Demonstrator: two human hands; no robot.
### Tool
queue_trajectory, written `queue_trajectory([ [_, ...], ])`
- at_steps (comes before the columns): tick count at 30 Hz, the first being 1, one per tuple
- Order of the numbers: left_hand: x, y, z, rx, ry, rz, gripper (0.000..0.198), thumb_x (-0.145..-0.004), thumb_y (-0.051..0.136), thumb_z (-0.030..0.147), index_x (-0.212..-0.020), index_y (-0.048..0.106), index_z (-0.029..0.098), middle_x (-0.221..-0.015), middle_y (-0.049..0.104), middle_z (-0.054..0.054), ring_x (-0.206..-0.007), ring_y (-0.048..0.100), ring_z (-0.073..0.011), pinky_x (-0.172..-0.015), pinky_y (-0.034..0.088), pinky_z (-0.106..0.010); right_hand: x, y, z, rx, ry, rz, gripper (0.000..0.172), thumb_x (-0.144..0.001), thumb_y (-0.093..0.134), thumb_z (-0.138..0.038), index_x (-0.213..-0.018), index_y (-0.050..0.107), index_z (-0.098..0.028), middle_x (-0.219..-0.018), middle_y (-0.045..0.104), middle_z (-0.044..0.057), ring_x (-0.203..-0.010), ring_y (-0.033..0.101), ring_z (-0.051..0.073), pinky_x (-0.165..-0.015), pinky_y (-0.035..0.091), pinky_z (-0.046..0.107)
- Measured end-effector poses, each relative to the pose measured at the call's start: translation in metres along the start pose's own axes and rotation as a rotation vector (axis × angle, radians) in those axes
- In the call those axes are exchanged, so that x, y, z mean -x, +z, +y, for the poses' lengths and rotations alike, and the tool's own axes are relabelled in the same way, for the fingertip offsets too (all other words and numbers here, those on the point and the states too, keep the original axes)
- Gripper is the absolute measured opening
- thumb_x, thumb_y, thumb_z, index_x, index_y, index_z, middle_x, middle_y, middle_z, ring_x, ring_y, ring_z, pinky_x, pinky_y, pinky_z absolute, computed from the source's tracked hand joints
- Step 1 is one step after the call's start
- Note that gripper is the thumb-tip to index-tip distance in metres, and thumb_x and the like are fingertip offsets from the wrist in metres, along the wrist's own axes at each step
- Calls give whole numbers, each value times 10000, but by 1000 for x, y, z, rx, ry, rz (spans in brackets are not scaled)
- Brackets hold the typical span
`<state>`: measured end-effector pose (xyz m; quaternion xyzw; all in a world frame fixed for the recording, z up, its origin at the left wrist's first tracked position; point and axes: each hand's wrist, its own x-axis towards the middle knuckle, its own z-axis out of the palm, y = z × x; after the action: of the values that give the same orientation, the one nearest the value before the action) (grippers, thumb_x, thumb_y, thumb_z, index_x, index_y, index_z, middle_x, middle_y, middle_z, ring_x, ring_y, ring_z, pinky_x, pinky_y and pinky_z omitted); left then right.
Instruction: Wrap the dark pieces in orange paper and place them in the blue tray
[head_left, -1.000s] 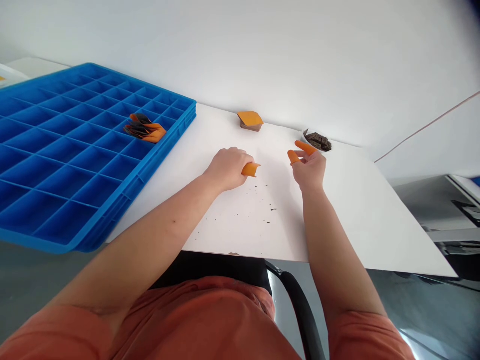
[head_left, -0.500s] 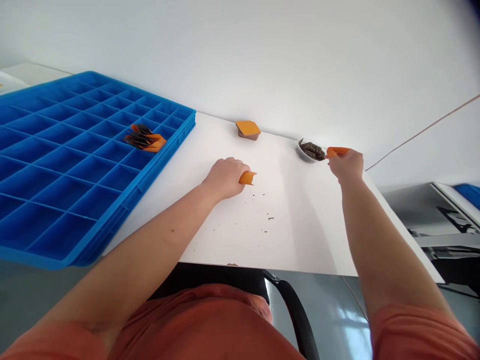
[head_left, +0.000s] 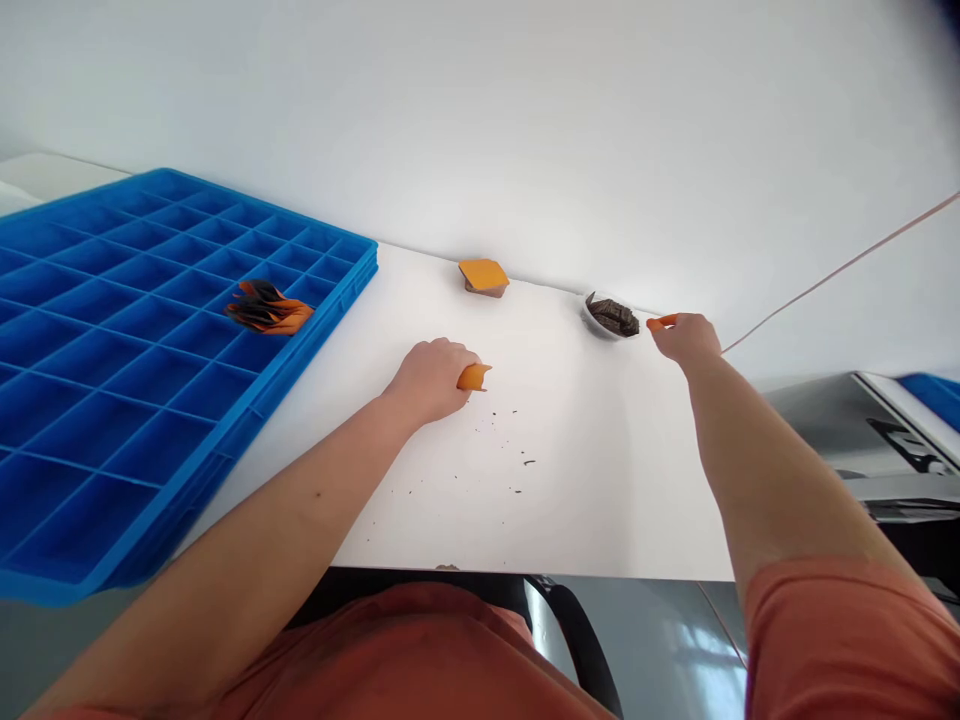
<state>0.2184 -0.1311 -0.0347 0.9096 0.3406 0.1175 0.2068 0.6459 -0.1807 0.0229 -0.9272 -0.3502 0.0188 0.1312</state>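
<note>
My left hand [head_left: 435,382] is closed around a curled orange sheet [head_left: 473,377], whose end sticks out past the fingers over the table. My right hand [head_left: 684,338] is at the far right, just beside a white bowl [head_left: 598,326] of dark brown flat strips [head_left: 615,316]. Orange material [head_left: 661,322] shows at its fingertips, which look pinched together. Whether this is a finger covering or a held piece, I cannot tell. Near the wall lies a stack of orange sheets [head_left: 484,274]. Dark crumbs [head_left: 529,462] are scattered on the white table [head_left: 585,430].
A large blue compartment tray [head_left: 255,400] takes up the left side. Several orange-and-black pieces [head_left: 268,308] lie bunched in it. The wall [head_left: 480,130] rises behind the table. A chair armrest [head_left: 574,630] is below the table's front edge, and a thin cord [head_left: 832,275] runs at the right.
The view has tilted and shifted slightly, so the tray and table sit lower. My right hand has turned a little by the bowl, and less orange shows. The left hand keeps its grip.
</note>
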Motion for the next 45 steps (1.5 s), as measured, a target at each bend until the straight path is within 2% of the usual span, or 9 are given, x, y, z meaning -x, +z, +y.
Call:
queue_trajectory([
  [7,-1,1,0,41,-18,-10,311,-844,597,174,-1117,727,248,-1104,758,-17,-1055,637,-257,-875,490,-397,-14,-2,-7,86,122,-160,422,-875,744,-433,-1222,683,-201,-965,761,79,-686,652,157,-770,528,361],
  [12,0,3,0,85,-6,-9,260,-879,582,220,-1090,732,245,-1078,759,-23,-1026,640,-256,-874,496,-405,-24,1,-4,109,125,-233,489,-884,750,-399,-1337,636,-255,-975,776,52,-656,629,133,-737,529,315],
  [22,-1,4,-1,105,-3,-17,266,-876,583,216,-1100,724,244,-1086,763,-22,-1022,639,-252,-896,493,-415,-39,4,-3,175,108,-250,592,-886,742,-416,-1434,552,-295,-1086,745,57,-644,631,118,-772,521,334],
  [26,-1,3,-1,119,-8,-19,261,-875,585,216,-1094,721,249,-1076,763,-19,-1016,640,-248,-894,492,-412,-44,7,-3,211,69,-254,567,-871,748,-436,-1392,587,-282,-1140,732,68,-657,642,131,-777,509,350],
  [30,0,2,-1,117,-20,-18,246,-881,590,236,-1093,715,248,-1072,761,-20,-1010,641,-250,-876,495,-411,-47,8,-1,272,19,-256,517,-892,723,-428,-1371,600,-278,-1061,754,57,-698,642,164,-796,484,379],
  [37,0,1,-1,110,-20,-25,244,-889,587,256,-1100,708,245,-1080,760,-21,-1003,642,-246,-889,498,-416,-45,7,5,350,-36,-207,403,-923,668,-460,-1307,654,-338,-1122,750,45,-1010,629,242,-770,448,367],
  [45,-1,2,-2,112,-23,-21,240,-873,597,265,-1085,708,253,-1084,765,-23,-1012,649,-250,-894,494,-414,-38,5,5,342,-32,-164,345,-955,614,-477,-1270,668,-347,-1133,721,37,-943,607,225,-736,445,361],
])
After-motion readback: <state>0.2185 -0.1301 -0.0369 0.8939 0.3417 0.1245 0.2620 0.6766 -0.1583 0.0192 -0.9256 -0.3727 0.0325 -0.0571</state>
